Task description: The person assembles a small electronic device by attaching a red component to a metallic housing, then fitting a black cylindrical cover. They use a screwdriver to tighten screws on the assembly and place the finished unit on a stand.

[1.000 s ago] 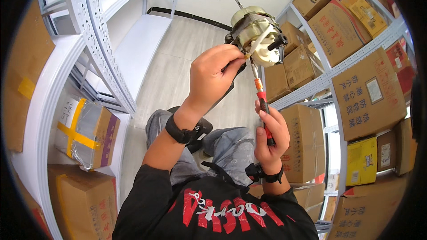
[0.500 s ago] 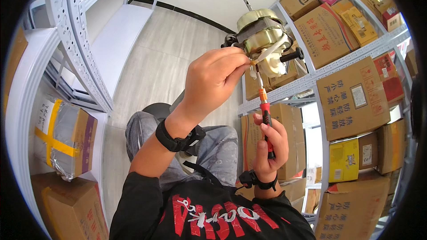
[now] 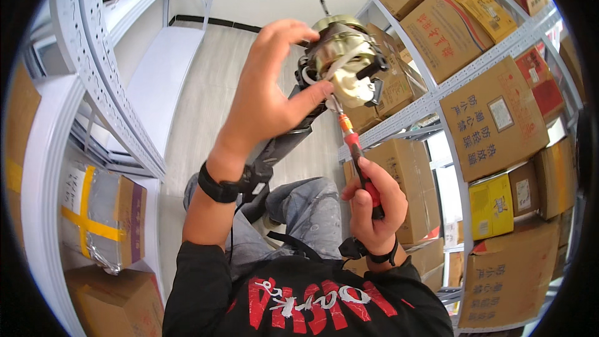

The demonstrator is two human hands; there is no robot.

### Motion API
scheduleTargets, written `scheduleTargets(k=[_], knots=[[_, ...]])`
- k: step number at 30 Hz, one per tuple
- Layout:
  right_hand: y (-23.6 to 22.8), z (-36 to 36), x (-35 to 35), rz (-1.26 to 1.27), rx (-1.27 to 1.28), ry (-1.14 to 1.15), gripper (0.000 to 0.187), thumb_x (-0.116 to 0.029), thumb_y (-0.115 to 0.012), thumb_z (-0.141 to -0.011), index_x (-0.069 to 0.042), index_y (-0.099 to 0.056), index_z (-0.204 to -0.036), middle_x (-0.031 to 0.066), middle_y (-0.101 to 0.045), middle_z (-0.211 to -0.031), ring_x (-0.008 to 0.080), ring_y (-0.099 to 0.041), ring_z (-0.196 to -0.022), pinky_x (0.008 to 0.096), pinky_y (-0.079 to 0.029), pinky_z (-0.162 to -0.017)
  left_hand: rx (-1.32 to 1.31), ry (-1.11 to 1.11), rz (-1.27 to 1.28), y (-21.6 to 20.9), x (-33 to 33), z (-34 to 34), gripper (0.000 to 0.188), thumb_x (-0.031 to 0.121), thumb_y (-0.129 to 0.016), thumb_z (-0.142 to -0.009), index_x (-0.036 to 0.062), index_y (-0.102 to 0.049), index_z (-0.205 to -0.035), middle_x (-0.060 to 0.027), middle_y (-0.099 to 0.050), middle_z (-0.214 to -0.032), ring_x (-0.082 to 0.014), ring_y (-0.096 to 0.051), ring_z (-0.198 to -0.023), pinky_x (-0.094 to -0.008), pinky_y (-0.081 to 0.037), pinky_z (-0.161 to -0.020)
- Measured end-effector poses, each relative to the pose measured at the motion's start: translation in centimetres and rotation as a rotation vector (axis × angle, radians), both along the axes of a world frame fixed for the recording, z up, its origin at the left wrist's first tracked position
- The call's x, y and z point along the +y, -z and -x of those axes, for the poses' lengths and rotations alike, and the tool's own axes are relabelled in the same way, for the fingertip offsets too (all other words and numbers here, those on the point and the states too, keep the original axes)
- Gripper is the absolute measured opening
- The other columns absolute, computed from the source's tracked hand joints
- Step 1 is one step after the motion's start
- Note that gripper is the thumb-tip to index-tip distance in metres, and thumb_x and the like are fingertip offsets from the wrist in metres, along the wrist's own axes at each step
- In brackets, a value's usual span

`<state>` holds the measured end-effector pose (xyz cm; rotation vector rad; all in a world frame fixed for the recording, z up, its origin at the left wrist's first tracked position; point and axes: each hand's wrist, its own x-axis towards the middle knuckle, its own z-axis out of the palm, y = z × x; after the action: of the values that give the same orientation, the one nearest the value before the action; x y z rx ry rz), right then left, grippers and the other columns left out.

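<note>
In front of me stands a fan motor [image 3: 334, 50] with a brassy metal body, a shaft at its far end and a whitish gear housing [image 3: 353, 84] at its near end. A black stand [image 3: 288, 145] shows below and left of it. My left hand [image 3: 259, 90] is spread wide at the motor's left side, thumb by the gear housing; whether its fingertips touch the metal I cannot tell. Held in my right hand [image 3: 382, 203] is a red and black screwdriver [image 3: 353, 142], its shank angled up to the housing's lower edge. The very tip is hard to make out.
Metal shelving with cardboard boxes [image 3: 493, 118] rises close on the right. White shelves [image 3: 93, 97] stand on the left, with a yellow-taped package [image 3: 103, 218] low down. Grey floor [image 3: 215, 81] runs to a white wall beyond the motor.
My left hand has gone from a pinch at the gear housing to spread fingers beside the motor. Motor and screwdriver appear further left and lower; the motor looks turned. The black stand now shows more.
</note>
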<state>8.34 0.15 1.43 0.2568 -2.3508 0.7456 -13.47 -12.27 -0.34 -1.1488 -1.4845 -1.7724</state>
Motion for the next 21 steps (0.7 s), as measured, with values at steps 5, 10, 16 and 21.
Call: scheduleTargets(k=[5, 10, 16, 21], knots=[[-0.1, 0.9, 0.0, -0.007, 0.113, -0.026, 0.038, 0.003, -0.067, -0.085, 0.003, -0.059, -0.122, 0.0127, -0.065, -0.082, 0.0234, -0.062, -0.065, 0.0301, -0.049, -0.060, -0.185, 0.403, 0.106, -0.5, 0.3, 3.0, 0.083, 0.029, -0.081, -0.082, 0.0076, -0.038, -0.149, -0.0123, -0.047, -0.146, -0.0288, -0.040, -0.140, -0.0443, -0.035, -0.113], [-0.5, 0.3, 0.2, -0.039, 0.115, 0.044, 0.038, 0.004, -0.066, -0.085, 0.001, -0.060, -0.123, 0.0126, -0.065, -0.086, 0.0232, -0.063, -0.071, 0.0295, -0.049, -0.064, -0.256, 0.466, 0.050, -0.3, 1.3, 2.1, 0.076, 0.018, -0.080, -0.083, 0.0047, -0.040, -0.147, -0.0172, -0.048, -0.143, -0.0298, -0.048, -0.134, -0.0418, -0.039, -0.111], [-0.4, -0.4, 2.5, 0.236, 0.059, 0.077, 0.036, -0.002, -0.068, -0.086, -0.001, -0.060, -0.122, 0.0078, -0.064, -0.082, 0.0148, -0.060, -0.070, 0.0271, -0.047, -0.066, -0.234, 0.238, 0.049, -0.4, 2.7, -0.5, 0.073, 0.016, -0.081, -0.083, 0.0036, -0.043, -0.144, -0.0160, -0.050, -0.141, -0.0276, -0.054, -0.128, -0.0402, -0.043, -0.107], [0.0, -1.0, 5.0, 0.247, -0.115, 0.321, 0.019, -0.011, -0.073, -0.088, -0.003, -0.065, -0.103, 0.0044, -0.053, -0.064, 0.0112, -0.047, -0.054, 0.0264, -0.040, -0.053, -0.222, 0.177, -0.020, -0.2, 3.2, -1.1, 0.071, 0.018, -0.083, -0.081, 0.0026, -0.046, -0.140, -0.0129, -0.058, -0.130, -0.0235, -0.058, -0.120, -0.0383, -0.048, -0.102]])
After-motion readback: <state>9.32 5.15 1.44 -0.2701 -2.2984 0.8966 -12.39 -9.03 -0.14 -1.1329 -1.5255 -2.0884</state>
